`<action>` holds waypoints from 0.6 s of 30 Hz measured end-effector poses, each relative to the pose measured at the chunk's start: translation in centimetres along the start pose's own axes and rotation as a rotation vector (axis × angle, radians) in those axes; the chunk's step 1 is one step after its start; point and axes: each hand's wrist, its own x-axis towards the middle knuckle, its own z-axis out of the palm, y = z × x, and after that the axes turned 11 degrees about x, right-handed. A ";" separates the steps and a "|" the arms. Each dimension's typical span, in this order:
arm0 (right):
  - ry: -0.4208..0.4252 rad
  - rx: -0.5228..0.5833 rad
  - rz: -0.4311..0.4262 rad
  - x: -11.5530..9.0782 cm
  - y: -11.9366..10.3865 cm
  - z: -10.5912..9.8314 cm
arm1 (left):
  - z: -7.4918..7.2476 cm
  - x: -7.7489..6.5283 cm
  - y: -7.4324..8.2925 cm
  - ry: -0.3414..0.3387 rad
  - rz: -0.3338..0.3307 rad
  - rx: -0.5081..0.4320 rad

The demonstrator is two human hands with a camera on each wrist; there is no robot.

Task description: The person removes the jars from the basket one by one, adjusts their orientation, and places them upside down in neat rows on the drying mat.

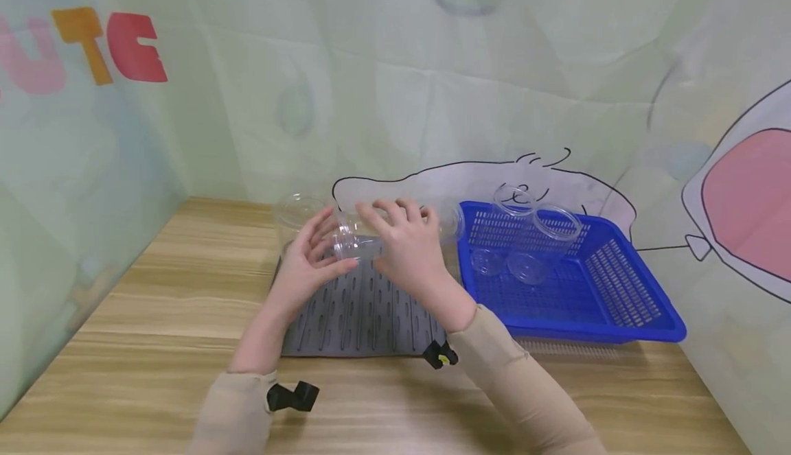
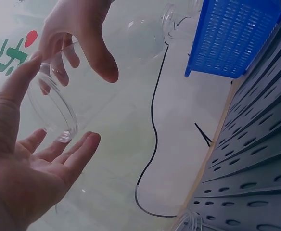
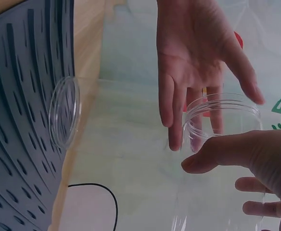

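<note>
Grey and slotted, a mat [image 1: 364, 318] lies on the wooden surface [image 1: 179, 304] in the head view. Above its 12 o'clock edge, a clear jar [image 1: 358, 243] is held on its side, its open mouth toward 9 o'clock and its other end toward 3 o'clock. The right grip [image 1: 409, 242] is curled round the jar's body; the left grip [image 1: 296, 270] is spread about its mouth. Near 11 o'clock of the mat stands a clear upright jar [image 1: 301, 211]. At 3 o'clock sits a blue basket [image 1: 624, 290] with 2 more clear jars [image 1: 539, 243] upright in it.

In the left wrist view, the jar's ringed mouth points to about 8 o'clock, between the left grip's thumb and its loosely bent fingers; whether they touch the rim, I cannot tell. The right grip reaches in from 11 o'clock, and the basket shows at 1 o'clock.

In the right wrist view, the right grip enters from 4 o'clock, thumb across the jar just below its mouth. The left grip hangs from 12 o'clock, its fingers extended by the rim.
</note>
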 end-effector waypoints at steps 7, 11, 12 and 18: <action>-0.002 -0.026 -0.017 -0.7 -0.4 1.1 | 0.4 0.0 -0.3 0.009 -0.039 -0.022; 0.005 -0.019 -0.014 -1.0 -0.5 1.4 | 0.5 0.0 -0.4 0.017 -0.040 0.012; 0.007 -0.015 -0.014 -1.0 -0.5 1.4 | 0.5 0.0 -0.4 0.018 -0.039 0.020; 0.007 0.003 -0.021 -1.2 -0.1 1.4 | 0.4 0.1 -0.4 0.019 -0.028 0.036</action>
